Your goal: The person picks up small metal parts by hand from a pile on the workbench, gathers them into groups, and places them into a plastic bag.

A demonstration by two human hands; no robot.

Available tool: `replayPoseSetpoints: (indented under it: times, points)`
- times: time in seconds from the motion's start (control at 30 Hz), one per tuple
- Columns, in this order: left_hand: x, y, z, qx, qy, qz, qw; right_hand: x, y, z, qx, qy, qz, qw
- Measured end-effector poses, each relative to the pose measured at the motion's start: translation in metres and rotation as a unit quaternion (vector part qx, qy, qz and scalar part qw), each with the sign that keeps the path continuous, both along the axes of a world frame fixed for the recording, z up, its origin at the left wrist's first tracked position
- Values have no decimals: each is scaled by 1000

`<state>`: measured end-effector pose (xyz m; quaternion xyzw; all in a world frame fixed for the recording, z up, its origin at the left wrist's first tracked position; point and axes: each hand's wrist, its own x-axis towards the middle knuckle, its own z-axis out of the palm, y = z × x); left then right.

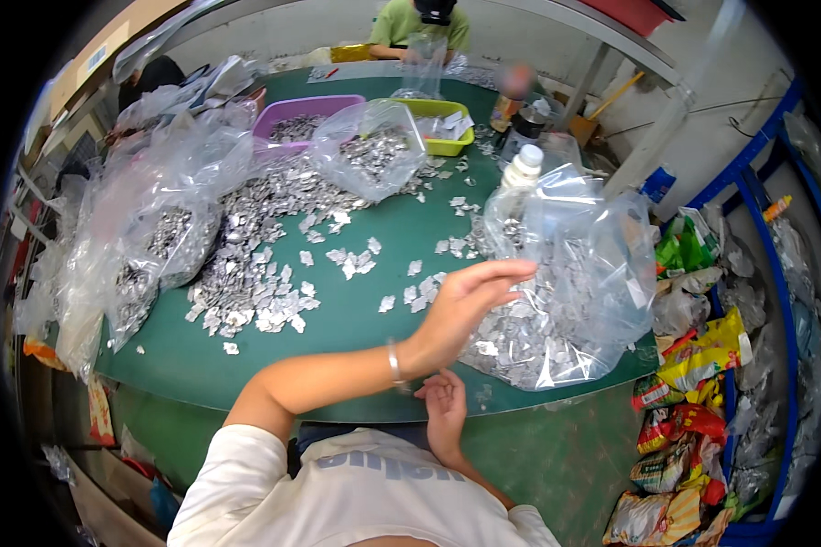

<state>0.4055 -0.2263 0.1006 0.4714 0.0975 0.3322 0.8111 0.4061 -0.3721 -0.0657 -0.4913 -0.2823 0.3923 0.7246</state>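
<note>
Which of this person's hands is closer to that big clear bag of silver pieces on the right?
Left. The left hand is raised, open, right against the clear bag. The right hand sits lower, at the table edge, just short of the bag's near corner.

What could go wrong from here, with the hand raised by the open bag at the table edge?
1. The clear bag of silver pieces sits at the table edge, mouth open; a knock from the left hand could spill pieces onto the floor.
2. The white-capped bottle stands just behind the bag and could tip.
3. The right hand is low at the edge, supporting nothing.
</note>
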Motion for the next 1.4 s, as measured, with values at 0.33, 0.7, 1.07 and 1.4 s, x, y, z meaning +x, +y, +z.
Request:
replayPoseSetpoints:
  times: [0.33,0.7,1.07,1.4]
  points:
    - [-58,72,-160,503,411,171,741,44,69,17,-112,-463,-47,878]
    - [-60,73,-183,593,332,59,731,47,144,-13,-336,-497,-96,794]
    - [-53,108,-187,571,351,105,735,56,149,2,-336,-501,-91,793]
    - [-112,76,-165,428,285,78,854,5,122,10,-124,-506,53,852]
